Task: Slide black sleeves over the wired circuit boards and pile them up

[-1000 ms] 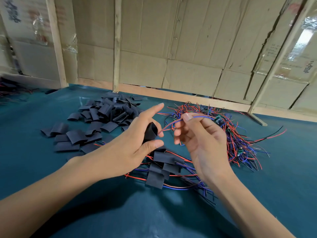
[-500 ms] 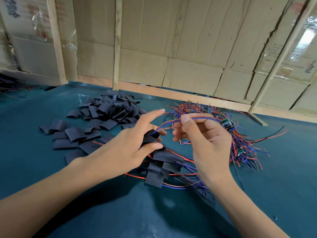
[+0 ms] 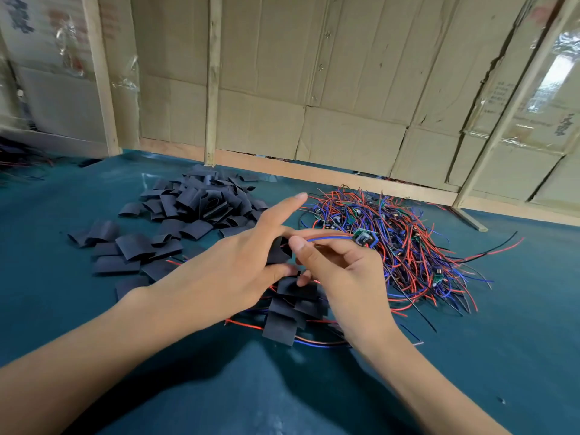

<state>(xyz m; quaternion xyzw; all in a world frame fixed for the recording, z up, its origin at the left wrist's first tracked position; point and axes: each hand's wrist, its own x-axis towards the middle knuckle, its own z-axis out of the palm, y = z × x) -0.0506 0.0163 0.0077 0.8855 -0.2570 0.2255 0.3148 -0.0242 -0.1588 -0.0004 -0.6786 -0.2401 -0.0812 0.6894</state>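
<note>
Could not make out how far the wires reached into the black sleeve [image 3: 279, 251], its mouth hidden between the two hands; finished pile of sleeved boards [image 3: 290, 309] half covered by both wrists, and both forearms cut off at the bottom edge. Left hand [image 3: 232, 265] clamped on the black sleeve between thumb and middle fingers, index finger stretched out straight and pointing up and right. Right hand [image 3: 342, 271] curled, thumb and forefinger pinching the red and blue wires [image 3: 329, 237] just at the sleeve, with the small green circuit board [image 3: 364, 237] hanging off the wires beyond the knuckles. Hands close together, almost touching, held just above the finished pile. Loose heap of empty sleeves [image 3: 194, 208] farther left on the teal worktop [image 3: 486, 356]; tangle of bare wired boards [image 3: 392, 240] to the right. Behind, a wall of flattened cardboard [image 3: 314, 89] braced with pale wooden battens [image 3: 213, 80].
</note>
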